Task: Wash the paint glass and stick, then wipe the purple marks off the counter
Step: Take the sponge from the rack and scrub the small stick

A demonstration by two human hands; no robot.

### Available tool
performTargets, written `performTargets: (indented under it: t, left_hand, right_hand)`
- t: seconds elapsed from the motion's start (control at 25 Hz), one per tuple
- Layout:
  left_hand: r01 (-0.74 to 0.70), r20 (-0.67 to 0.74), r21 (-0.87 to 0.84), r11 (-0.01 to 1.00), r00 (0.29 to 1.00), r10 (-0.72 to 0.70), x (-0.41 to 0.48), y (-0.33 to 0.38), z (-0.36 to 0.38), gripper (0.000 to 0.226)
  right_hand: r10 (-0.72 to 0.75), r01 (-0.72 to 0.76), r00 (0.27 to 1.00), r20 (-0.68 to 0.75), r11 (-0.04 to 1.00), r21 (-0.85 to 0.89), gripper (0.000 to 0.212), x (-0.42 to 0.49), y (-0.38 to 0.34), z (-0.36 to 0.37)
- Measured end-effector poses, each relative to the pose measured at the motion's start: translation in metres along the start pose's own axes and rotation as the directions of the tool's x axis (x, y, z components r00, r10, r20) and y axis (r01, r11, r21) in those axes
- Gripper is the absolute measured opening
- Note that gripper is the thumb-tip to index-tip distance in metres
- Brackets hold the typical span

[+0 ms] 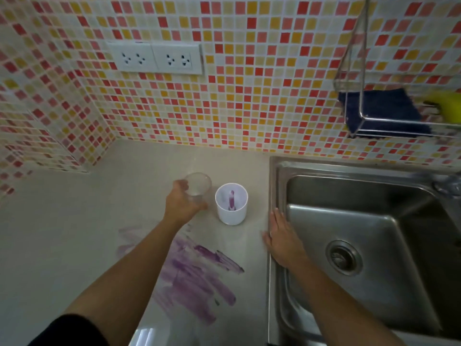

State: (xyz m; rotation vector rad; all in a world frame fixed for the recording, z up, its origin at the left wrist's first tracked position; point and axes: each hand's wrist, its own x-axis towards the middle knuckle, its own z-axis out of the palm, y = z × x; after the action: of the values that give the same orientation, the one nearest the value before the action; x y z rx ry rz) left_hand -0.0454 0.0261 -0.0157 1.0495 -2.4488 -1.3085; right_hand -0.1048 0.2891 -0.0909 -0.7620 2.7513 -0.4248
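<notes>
Fingers of our left hand wrap a clear glass standing on the worktop, just beside a white cup that holds a purple-stained stick upright. We rest our right hand flat on the sink rim, grip spread, holding nothing. Purple marks smear the worktop between our forearms, nearer us than the cup.
</notes>
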Motion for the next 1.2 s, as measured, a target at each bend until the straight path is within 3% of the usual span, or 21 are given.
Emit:
performTargets:
  t: [0.16,0.32,0.4,0.48,0.56,0.64,0.76,0.96,1.2]
  left_hand:
    - [0.07,-0.011,-0.052,0.996,0.997,-0.071,0.0,-0.018,0.016,0.086]
    - [0.087,0.008,-0.121,0.989,0.996,-0.086,-0.002,-0.021,0.007,0.112]
    - [-0.032,-0.149,-0.088,0.996,0.989,0.019,-0.008,-0.011,-0.003,0.098]
    - [-0.252,-0.241,-0.053,0.966,0.942,0.233,-0.013,0.012,-0.01,0.063]
    - [-0.436,-0.099,0.032,0.899,0.894,0.437,-0.011,0.042,-0.014,0.034]
    - [-0.597,0.198,0.183,0.782,0.801,0.565,-0.006,0.064,-0.013,0.027]
    - [-0.762,0.515,0.33,0.557,0.64,0.57,0.001,0.075,-0.004,0.031]
    - [-0.848,0.666,0.405,0.342,0.53,0.526,0.003,0.075,0.008,0.027]
    - [-0.822,0.698,0.497,0.279,0.569,0.434,0.001,0.088,0.012,0.024]
  right_hand:
    - [-0.008,0.008,1.0,-0.005,0.999,-0.034,0.065,0.001,0.0,-0.003]
    - [-0.025,0.031,0.998,-0.055,0.992,0.122,0.072,0.0,0.0,-0.011]
    - [-0.026,0.05,0.995,-0.101,0.968,0.247,0.08,0.004,-0.005,-0.023]
    - [-0.024,0.071,0.99,-0.142,0.94,0.334,0.086,0.012,-0.016,-0.038]
    - [-0.045,0.094,0.991,-0.128,0.906,0.412,0.092,0.019,-0.031,-0.052]
    - [-0.094,0.127,0.991,-0.094,0.884,0.449,0.098,0.025,-0.047,-0.062]
    - [-0.132,0.142,0.99,-0.055,0.872,0.468,0.103,0.031,-0.064,-0.064]
    - [-0.142,0.149,0.989,-0.05,0.877,0.458,0.091,0.036,-0.066,-0.06]
    - [-0.12,0.138,0.99,-0.07,0.895,0.425,0.086,0.038,-0.068,-0.064]
